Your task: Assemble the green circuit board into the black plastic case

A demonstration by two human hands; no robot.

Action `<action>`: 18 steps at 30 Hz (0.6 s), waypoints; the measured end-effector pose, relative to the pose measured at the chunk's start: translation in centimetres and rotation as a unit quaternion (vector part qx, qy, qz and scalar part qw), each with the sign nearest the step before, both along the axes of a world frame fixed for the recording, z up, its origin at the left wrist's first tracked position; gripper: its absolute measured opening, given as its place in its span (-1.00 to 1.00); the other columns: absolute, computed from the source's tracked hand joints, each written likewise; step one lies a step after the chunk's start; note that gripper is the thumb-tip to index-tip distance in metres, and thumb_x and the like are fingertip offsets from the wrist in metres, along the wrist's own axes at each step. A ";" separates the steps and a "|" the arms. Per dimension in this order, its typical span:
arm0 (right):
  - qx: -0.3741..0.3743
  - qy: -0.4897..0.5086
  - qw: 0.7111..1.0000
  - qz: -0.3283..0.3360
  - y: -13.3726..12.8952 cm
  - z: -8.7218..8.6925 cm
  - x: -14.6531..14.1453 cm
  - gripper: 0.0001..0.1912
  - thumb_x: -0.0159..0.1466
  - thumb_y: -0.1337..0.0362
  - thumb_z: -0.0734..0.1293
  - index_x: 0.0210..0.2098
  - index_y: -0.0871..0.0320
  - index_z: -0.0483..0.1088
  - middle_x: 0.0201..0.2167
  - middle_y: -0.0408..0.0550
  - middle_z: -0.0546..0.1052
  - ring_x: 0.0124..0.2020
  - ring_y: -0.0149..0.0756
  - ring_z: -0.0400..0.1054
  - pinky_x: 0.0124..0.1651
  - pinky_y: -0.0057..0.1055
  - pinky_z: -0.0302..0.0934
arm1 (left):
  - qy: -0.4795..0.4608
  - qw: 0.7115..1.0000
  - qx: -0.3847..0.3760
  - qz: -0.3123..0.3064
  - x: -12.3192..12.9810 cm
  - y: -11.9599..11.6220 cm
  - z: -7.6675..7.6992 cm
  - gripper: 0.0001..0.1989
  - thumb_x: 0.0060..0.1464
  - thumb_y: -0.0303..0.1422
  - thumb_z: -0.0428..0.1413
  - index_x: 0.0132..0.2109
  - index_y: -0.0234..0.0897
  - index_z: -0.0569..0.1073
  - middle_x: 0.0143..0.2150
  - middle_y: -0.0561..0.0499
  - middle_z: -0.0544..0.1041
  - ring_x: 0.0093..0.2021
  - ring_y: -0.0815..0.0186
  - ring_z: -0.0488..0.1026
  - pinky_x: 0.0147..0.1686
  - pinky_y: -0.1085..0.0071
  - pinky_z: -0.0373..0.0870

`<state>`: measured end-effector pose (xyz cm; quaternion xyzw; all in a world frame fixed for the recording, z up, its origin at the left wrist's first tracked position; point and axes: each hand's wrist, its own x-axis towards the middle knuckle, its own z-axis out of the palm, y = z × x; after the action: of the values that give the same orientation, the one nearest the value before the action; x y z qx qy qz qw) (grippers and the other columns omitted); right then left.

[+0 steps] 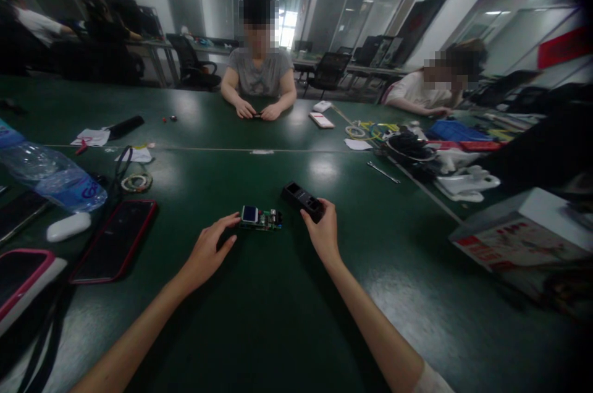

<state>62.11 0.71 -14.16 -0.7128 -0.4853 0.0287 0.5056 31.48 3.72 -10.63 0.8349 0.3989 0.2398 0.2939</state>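
Observation:
In the head view a small green circuit board (265, 220) with a little screen lies on the dark green table (278, 306). My left hand (214, 245) is at the board's left end, its fingertips touching or almost touching the edge; thumb and fingers are apart. To the right, my right hand (324, 227) grips the near end of a black plastic casing (300, 196) between thumb and fingers. The casing is tilted, with openings along its upper face. It sits just beyond and to the right of the board, and whether it touches the table I cannot tell.
At left lie a plastic bottle (55, 173), a red-edged phone (115, 241), a white case (68, 227) and a bracelet (136, 181). A wrench (383, 172), tangled cables (410, 144) and a white-and-red box (528, 238) are at right. Across the table sits a person (262, 71).

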 end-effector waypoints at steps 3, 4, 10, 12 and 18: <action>-0.005 -0.023 1.000 -0.001 -0.2 0.1 0.0 -0.41 0.14 0.15 0.37 0.09 0.21 0.18 -0.01 0.17 0.34 0.01 -0.05 0.25 0.05 -0.06 0.19 | -0.002 1.000 0.002 0.001 0.0 0.0 0.0 -0.58 0.27 -0.31 -0.07 0.24 -0.01 0.16 0.32 0.02 0.20 0.28 0.16 0.18 0.19 0.01 0.16; -0.007 -0.027 1.000 0.000 -0.2 0.2 0.0 -0.40 0.14 0.14 0.36 0.11 0.21 0.17 0.01 0.17 0.33 0.02 -0.04 0.23 0.05 -0.05 0.18 | -0.002 1.000 0.002 0.000 0.0 0.0 0.0 -0.59 0.27 -0.32 -0.07 0.24 -0.01 0.16 0.32 0.02 0.20 0.28 0.16 0.19 0.18 0.01 0.17; -0.007 -0.038 0.999 0.001 -0.3 0.5 -0.2 -0.43 0.16 0.15 0.35 0.10 0.22 0.19 -0.01 0.16 0.33 0.01 -0.05 0.21 0.07 -0.07 0.17 | 0.002 1.000 0.001 0.002 0.0 -0.1 0.1 -0.58 0.26 -0.33 -0.06 0.24 -0.02 0.16 0.32 0.01 0.20 0.27 0.16 0.20 0.18 0.01 0.17; -0.006 -0.037 0.999 0.002 -0.3 0.5 -0.2 -0.45 0.16 0.16 0.35 0.10 0.21 0.20 -0.02 0.15 0.34 0.00 -0.06 0.21 0.07 -0.06 0.17 | 0.001 1.000 -0.005 0.003 0.0 -0.1 0.2 -0.58 0.26 -0.33 -0.06 0.24 -0.01 0.16 0.32 0.01 0.20 0.28 0.16 0.19 0.19 0.01 0.16; 0.000 -0.018 1.000 0.005 -0.2 0.2 0.0 -0.45 0.16 0.15 0.35 0.09 0.17 0.21 -0.04 0.13 0.33 -0.01 -0.05 0.22 0.04 -0.02 0.18 | -0.006 1.000 -0.011 0.002 0.0 -0.1 0.2 -0.59 0.27 -0.31 -0.06 0.24 0.00 0.17 0.32 0.03 0.20 0.28 0.14 0.18 0.19 -0.03 0.15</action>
<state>62.13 0.53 -13.92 -0.7108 -0.4979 0.0184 0.4965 31.45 3.59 -10.44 0.8291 0.4016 0.2415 0.3049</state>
